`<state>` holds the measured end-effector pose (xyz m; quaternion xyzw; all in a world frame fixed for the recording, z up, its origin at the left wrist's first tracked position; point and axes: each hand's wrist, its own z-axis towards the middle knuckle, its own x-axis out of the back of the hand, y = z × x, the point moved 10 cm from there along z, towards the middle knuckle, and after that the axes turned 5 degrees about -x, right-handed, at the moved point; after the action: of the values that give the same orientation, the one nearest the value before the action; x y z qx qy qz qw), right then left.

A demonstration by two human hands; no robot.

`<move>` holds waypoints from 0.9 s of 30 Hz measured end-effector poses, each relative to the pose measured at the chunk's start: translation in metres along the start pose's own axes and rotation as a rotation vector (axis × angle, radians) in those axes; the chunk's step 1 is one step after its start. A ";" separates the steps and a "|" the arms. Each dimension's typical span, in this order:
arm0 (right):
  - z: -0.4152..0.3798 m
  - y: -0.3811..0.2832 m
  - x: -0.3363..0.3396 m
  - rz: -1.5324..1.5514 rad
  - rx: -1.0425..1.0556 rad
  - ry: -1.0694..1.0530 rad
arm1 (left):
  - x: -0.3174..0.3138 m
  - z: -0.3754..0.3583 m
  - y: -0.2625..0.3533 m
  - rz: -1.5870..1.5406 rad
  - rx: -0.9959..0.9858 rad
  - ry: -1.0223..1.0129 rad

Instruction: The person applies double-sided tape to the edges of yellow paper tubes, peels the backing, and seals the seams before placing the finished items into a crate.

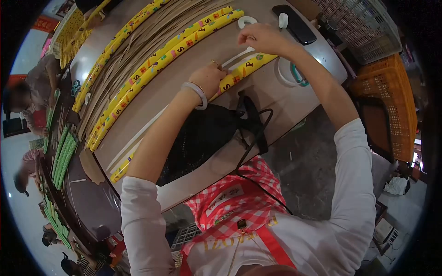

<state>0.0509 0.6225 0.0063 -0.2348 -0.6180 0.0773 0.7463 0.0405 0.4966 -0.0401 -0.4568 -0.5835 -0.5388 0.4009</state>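
Note:
A long yellow printed roll (248, 71) with letters and small pictures lies across the table near me, passing under my left forearm. My left hand (207, 80), with a pale bangle at the wrist, is closed at the roll's edge; its fingertips are partly hidden. A narrow white strip (137, 138) runs along the roll's far side and passes beneath that hand. Farther right, my right hand (263, 39) has its fingers curled in a pinch at the strip's right end, above the roll. A white ring-shaped tape roll (247, 21) lies just behind it.
More yellow printed rolls (161, 57) and long brown strips (142, 41) lie beyond. A black bag (198, 138) and cable are at the near edge. A dark phone-like object (297, 25), another tape roll (291, 76) and orange crate (386, 106) are right. People with green rolls (64, 156) are left.

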 end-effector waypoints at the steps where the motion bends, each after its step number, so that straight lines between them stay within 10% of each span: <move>1: -0.002 -0.009 -0.003 -0.052 -0.026 -0.085 | -0.001 0.000 -0.001 -0.001 0.001 -0.001; 27: 0.005 0.004 -0.046 -0.509 -0.055 -0.375 | 0.000 -0.001 -0.005 -0.086 0.017 0.030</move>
<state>0.0363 0.6091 -0.0357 -0.0743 -0.7856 -0.0867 0.6082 0.0352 0.4954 -0.0412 -0.4196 -0.6010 -0.5574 0.3898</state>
